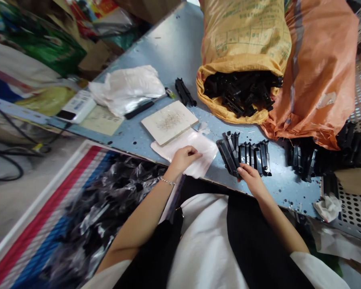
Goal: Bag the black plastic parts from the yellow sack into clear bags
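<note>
Left hand [185,157] pinches plastic bag [205,149] on speckled blue table [174,44].

— Free room anywhere?
— Bare worktop [174,44] toward the far edge, left of the yellow sack [243,36]. Narrow bare gap at the near edge, between the row of black parts [252,154] and the heap of black parts [315,158].
— Right end?
— Blocked by the orange sack [321,72].
</note>
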`<control>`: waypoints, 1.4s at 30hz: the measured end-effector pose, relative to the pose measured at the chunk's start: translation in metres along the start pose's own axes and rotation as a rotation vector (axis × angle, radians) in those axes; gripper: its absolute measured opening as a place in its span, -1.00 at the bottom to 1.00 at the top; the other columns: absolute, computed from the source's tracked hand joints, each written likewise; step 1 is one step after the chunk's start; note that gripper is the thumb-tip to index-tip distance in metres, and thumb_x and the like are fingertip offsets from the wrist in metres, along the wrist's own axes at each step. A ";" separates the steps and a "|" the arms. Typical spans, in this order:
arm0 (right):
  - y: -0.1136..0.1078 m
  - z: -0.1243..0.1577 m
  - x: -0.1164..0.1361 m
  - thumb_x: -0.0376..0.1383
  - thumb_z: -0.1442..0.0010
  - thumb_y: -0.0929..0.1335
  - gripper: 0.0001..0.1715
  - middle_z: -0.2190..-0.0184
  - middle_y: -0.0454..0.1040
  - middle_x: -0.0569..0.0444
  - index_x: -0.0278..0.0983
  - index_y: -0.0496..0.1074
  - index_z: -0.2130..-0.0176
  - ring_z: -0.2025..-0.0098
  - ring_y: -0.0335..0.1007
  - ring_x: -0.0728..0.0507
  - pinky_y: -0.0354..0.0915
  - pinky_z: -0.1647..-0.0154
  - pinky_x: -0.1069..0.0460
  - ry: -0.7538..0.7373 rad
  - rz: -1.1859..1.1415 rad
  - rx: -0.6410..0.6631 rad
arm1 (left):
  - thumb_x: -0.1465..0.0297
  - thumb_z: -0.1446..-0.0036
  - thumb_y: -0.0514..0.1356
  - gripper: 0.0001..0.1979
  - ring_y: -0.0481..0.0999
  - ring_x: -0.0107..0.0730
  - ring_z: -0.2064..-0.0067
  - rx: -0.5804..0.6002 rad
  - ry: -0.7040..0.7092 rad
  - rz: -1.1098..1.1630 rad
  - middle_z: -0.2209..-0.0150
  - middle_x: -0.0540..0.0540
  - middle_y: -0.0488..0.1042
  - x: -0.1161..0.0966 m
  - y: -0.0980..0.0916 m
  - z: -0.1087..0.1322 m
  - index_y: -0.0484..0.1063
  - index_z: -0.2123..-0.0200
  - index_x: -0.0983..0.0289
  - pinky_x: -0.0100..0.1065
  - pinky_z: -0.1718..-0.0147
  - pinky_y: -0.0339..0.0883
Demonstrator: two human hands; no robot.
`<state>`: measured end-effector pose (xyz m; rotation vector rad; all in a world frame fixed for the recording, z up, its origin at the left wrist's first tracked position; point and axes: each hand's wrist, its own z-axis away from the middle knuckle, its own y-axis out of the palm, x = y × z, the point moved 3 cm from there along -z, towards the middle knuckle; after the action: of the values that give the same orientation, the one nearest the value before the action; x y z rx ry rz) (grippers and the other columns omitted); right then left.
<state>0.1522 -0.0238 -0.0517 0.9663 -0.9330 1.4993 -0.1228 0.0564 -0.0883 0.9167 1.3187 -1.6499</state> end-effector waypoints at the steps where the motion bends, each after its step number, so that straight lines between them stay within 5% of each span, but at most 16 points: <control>1: 0.003 0.001 0.000 0.02 -0.15 0.38 -0.62 0.48 0.38 0.16 -0.25 0.45 0.28 0.47 0.29 -0.04 0.27 0.38 0.01 -0.004 -0.017 -0.006 | 0.20 0.06 0.31 -0.78 0.38 -0.37 0.45 0.027 -0.039 0.075 0.52 0.01 0.46 0.001 -0.002 -0.003 0.47 0.49 0.25 -0.36 0.41 0.25; 9: 0.046 0.005 -0.002 -0.01 -0.22 0.34 -0.67 0.49 0.30 0.19 -0.22 0.39 0.28 0.54 0.18 -0.02 0.13 0.52 0.06 -0.007 0.186 0.063 | 0.33 0.27 0.41 -0.67 0.43 -0.43 0.42 -0.062 -0.095 0.285 0.49 -0.03 0.45 0.004 -0.008 -0.003 0.32 0.48 0.25 -0.39 0.39 0.29; 15: 0.044 0.005 0.007 -0.01 -0.29 0.29 -0.68 0.46 0.33 0.16 -0.21 0.37 0.25 0.44 0.21 -0.06 0.15 0.44 0.05 -0.082 0.188 -0.018 | 0.31 0.29 0.42 -0.63 0.46 -0.43 0.44 -0.015 -0.136 0.388 0.48 -0.03 0.48 0.006 -0.011 0.002 0.37 0.40 0.27 -0.39 0.42 0.29; 19: 0.049 0.006 0.017 -0.08 -0.32 0.27 -0.72 0.37 0.37 0.10 -0.23 0.37 0.27 0.32 0.29 -0.10 0.21 0.29 0.02 -0.185 0.406 0.010 | 0.33 0.30 0.43 -0.62 0.43 -0.46 0.48 -0.032 -0.145 0.404 0.51 -0.06 0.45 0.002 -0.008 0.003 0.33 0.43 0.27 -0.41 0.45 0.26; 23: 0.050 0.007 0.022 -0.09 -0.35 0.24 -0.72 0.35 0.36 0.07 -0.23 0.35 0.24 0.30 0.33 -0.13 0.24 0.25 -0.01 -0.286 0.571 -0.102 | 0.32 0.22 0.39 -0.66 0.49 -0.39 0.44 0.016 -0.172 0.485 0.47 0.02 0.51 0.003 -0.005 0.004 0.33 0.39 0.27 -0.35 0.40 0.34; 28: 0.054 0.002 0.011 -0.17 -0.33 0.24 -0.78 0.25 0.41 -0.03 -0.25 0.37 0.18 0.27 0.39 -0.17 0.28 0.27 -0.02 -0.312 0.857 -0.056 | 0.42 0.03 0.21 -0.95 0.52 -0.28 0.32 -0.125 0.084 0.126 0.38 0.08 0.53 0.000 -0.016 0.008 0.41 0.42 0.25 -0.21 0.24 0.42; 30: 0.053 0.001 0.005 -0.19 -0.31 0.25 -0.80 0.25 0.41 -0.04 -0.25 0.38 0.20 0.29 0.39 -0.17 0.28 0.29 -0.02 -0.271 0.914 -0.041 | 0.49 -0.06 0.10 -0.83 0.54 -0.16 0.16 -0.134 0.249 -0.150 0.28 0.15 0.56 -0.006 -0.021 0.012 0.50 0.39 0.25 -0.08 0.04 0.40; 35: 0.050 -0.004 -0.001 -0.08 -0.24 0.31 -0.73 0.42 0.35 0.09 -0.24 0.37 0.32 0.39 0.33 -0.08 0.26 0.39 0.05 -0.117 0.507 0.084 | 0.54 -0.17 0.00 -0.58 0.47 -0.13 -0.11 -0.062 0.395 -0.416 -0.08 0.21 0.50 -0.009 -0.025 0.017 0.51 -0.01 0.29 -0.03 -0.18 0.33; 39: 0.063 -0.014 -0.016 0.02 -0.02 0.43 -0.58 0.63 0.24 0.24 -0.25 0.31 0.45 0.69 -0.06 0.10 -0.20 0.73 0.15 0.353 -0.148 0.327 | 0.50 -0.23 0.00 -0.51 0.39 -0.19 -0.23 0.053 0.444 -0.350 -0.21 0.23 0.39 -0.002 -0.029 0.013 0.35 -0.21 0.31 -0.08 -0.26 0.28; 42: 0.071 -0.023 -0.020 0.03 0.04 0.45 -0.54 0.60 0.35 0.18 -0.27 0.31 0.45 0.72 -0.12 0.15 -0.33 0.76 0.16 0.418 -0.333 0.337 | 0.50 -0.28 -0.04 -0.49 0.32 -0.19 -0.29 0.076 0.489 -0.375 -0.26 0.26 0.33 -0.002 -0.028 0.018 0.26 -0.28 0.32 -0.07 -0.30 0.22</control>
<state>0.0821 -0.0179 -0.0831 0.9387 -0.2105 1.5125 -0.1487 0.0425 -0.0724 1.2284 1.8584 -1.8339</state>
